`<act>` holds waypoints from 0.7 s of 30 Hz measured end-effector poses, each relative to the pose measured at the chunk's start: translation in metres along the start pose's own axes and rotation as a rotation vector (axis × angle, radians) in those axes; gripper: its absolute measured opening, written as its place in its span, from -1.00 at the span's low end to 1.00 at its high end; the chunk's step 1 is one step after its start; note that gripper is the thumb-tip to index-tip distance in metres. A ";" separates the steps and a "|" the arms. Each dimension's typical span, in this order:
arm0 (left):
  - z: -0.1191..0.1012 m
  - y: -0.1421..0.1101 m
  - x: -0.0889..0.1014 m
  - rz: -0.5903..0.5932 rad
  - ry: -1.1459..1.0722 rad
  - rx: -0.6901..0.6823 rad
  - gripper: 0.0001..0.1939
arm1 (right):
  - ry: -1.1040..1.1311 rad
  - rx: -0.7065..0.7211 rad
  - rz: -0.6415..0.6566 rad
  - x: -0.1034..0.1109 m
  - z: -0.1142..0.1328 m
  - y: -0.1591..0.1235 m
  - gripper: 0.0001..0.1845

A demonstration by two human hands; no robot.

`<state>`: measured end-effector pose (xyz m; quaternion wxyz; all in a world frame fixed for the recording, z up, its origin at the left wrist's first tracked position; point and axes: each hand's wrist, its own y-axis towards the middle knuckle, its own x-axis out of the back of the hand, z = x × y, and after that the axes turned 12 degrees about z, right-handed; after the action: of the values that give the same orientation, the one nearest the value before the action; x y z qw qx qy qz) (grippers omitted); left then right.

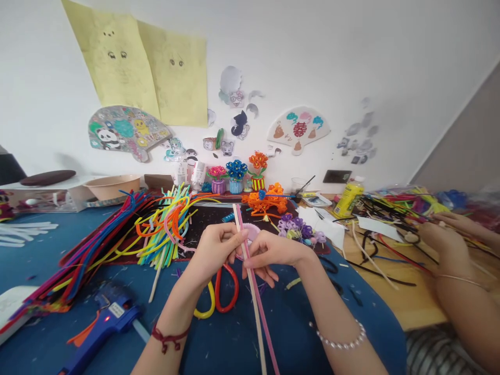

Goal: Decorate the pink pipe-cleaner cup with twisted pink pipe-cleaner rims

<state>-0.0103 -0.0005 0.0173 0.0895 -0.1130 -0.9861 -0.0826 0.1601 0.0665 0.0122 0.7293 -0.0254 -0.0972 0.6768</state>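
Two long pipe cleaners, one pink (pixel 262 312) and one cream (pixel 255 307), run side by side through both hands, their lower ends reaching the bottom of the view. My left hand (pixel 221 247) pinches them near the upper end between thumb and fingers. Just below, my right hand (pixel 271 252) grips the same pair, its lower fingers loosely curled. Beneath my wrists lie scissors with a red and yellow handle (pixel 227 291), blades hidden. Behind the fingers shows part of a round lilac thing (pixel 250 230).
A blue glue gun (pixel 113 323) with a lit red light lies left. Bundles of pipe cleaners (pixel 164 224) spread behind it. Purple flowers (pixel 299 229) and orange flowers (pixel 269 200) lie beyond my right hand. A yellow bottle (pixel 349 197) stands near a co-worker's hands (pixel 445 239).
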 end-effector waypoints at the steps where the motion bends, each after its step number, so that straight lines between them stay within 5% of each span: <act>1: 0.000 0.000 0.000 -0.010 -0.011 0.005 -0.57 | -0.011 0.013 -0.021 0.001 -0.001 -0.001 -0.58; 11: 0.012 0.010 0.004 -0.181 -0.081 0.043 -0.71 | -0.287 0.029 -0.360 0.015 -0.008 -0.021 -0.60; 21: 0.021 0.012 0.003 -0.152 -0.005 0.135 -0.78 | -0.456 -0.180 -0.416 0.021 -0.016 -0.027 -0.68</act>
<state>-0.0134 0.0155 -0.0004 0.0879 -0.0316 -0.9954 -0.0222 0.1907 0.0869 0.0030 0.8063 0.0831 -0.3207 0.4901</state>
